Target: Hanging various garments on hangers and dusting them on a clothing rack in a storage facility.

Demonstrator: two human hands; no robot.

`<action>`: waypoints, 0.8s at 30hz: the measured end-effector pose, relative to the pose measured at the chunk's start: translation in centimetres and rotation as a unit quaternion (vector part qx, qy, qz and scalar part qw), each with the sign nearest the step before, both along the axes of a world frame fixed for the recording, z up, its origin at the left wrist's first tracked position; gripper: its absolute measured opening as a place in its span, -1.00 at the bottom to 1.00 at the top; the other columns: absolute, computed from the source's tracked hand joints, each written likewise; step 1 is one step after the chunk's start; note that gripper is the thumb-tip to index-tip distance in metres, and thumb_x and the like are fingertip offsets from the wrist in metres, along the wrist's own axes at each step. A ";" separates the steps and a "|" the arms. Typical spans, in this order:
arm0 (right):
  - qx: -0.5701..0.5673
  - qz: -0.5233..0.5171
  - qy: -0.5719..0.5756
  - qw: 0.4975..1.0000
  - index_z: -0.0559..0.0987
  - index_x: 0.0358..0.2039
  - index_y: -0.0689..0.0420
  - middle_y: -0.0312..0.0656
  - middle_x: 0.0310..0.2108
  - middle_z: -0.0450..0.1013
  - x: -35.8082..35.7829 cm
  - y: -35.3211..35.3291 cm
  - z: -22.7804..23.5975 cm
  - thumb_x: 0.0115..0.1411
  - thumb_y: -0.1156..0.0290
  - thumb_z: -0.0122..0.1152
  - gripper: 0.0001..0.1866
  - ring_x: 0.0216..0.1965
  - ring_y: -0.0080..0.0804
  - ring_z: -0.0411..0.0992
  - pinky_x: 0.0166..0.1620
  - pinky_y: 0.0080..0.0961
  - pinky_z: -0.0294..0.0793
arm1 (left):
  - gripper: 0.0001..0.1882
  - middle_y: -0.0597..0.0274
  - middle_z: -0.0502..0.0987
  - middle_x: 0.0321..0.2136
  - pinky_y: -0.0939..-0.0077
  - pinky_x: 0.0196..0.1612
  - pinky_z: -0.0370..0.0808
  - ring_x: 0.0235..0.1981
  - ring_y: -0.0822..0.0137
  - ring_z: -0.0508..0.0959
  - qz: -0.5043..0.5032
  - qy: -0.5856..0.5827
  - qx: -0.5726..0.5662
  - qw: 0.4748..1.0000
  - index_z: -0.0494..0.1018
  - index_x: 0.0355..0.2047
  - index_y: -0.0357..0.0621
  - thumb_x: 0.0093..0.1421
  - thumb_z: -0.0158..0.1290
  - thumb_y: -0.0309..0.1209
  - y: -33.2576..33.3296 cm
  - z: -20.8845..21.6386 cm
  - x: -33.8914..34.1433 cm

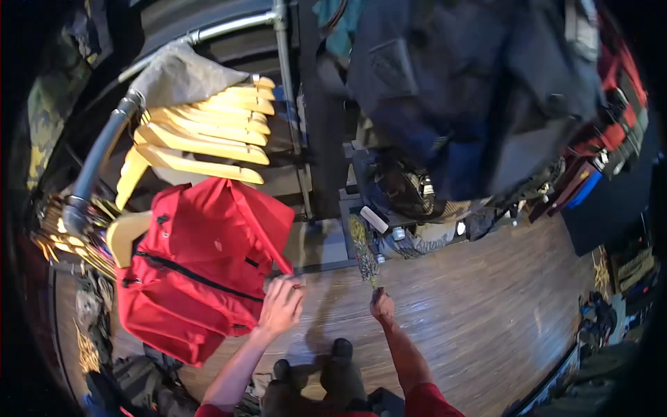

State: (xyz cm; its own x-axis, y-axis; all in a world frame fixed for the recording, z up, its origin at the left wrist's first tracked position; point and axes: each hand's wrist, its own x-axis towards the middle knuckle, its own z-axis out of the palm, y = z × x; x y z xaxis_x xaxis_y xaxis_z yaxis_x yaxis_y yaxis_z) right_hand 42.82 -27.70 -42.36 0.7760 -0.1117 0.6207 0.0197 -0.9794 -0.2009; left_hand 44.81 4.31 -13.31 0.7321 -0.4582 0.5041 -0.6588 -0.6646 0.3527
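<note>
A red jacket with black zips hangs tilted on a wooden hanger at the left. My left hand is at the jacket's right edge, fingers curled in around the red cloth; the fingertips are partly hidden. Lower centre, my right hand is closed round the lower end of a long, mottled yellow-green and grey duster. The duster points up and away from me, its far end near a dark shelf edge. The hand covers the end it grips.
Several bare wooden hangers and a grey cloth hang on a pipe rail above the jacket. Dark garments hang at upper right, over bags and folded grey cloth. Wooden floor lies below; gear lines the right side.
</note>
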 end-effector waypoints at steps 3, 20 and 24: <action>0.081 0.028 0.085 0.993 0.53 -0.31 0.20 -0.02 -0.68 0.35 3.9 -1.2 -1.7 0.27 0.33 0.13 -0.82 -0.68 -0.05 0.35 -0.64 -0.15 0.32 | -0.61 0.08 0.39 -0.07 0.03 0.06 0.36 0.01 -0.01 0.40 0.013 0.091 0.041 0.995 0.45 -0.13 -0.09 -0.03 0.20 -0.43 -2.2 -3.2 0.5; 0.125 -0.086 0.373 0.916 0.26 0.17 0.39 0.09 -0.16 0.45 16.2 2.2 -11.7 0.20 0.27 0.13 -0.38 -0.24 -0.01 0.45 -0.22 -0.22 0.49 | -0.64 0.11 0.41 -0.12 0.14 0.00 0.42 -0.06 0.02 0.42 0.116 0.206 0.075 0.969 0.46 -0.11 -0.05 0.07 0.20 -0.31 0.9 -16.1 -5.2; 0.200 -0.112 0.374 0.899 0.17 0.22 0.48 0.29 0.13 0.33 15.4 0.5 -8.6 0.19 0.21 0.16 -0.25 0.13 0.10 0.37 0.07 -0.16 0.46 | -0.63 0.11 0.42 -0.11 0.17 0.02 0.42 -0.04 0.02 0.41 0.086 0.214 0.043 0.972 0.46 -0.09 -0.04 0.08 0.19 -0.31 0.6 -11.6 -4.3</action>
